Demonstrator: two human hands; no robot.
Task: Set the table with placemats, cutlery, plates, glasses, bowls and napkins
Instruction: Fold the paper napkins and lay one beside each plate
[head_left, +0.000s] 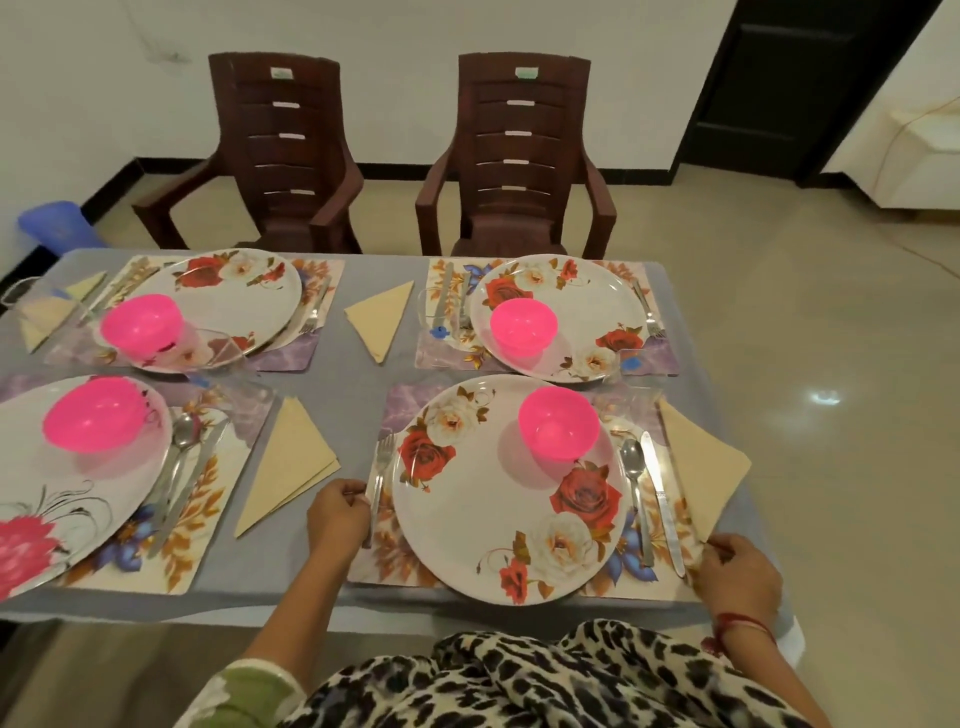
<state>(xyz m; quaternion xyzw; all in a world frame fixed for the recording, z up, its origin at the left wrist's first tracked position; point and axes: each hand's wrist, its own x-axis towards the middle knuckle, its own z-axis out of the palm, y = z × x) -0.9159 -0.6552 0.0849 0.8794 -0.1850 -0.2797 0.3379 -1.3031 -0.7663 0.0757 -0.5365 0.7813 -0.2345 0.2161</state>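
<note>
The left hand (337, 514) pinched the left edge of the placemat (387, 553), just beside the fork (382, 462), and the right hand (737, 577) seemed to pinch its near right corner by the napkin (701, 467), so the mat lay between both hands, long side going left to right, plate (493, 509) on top.

The near-left plate (78, 499) runs off the edge; left hand (337, 517) partly hides the fork (385, 449).
</note>
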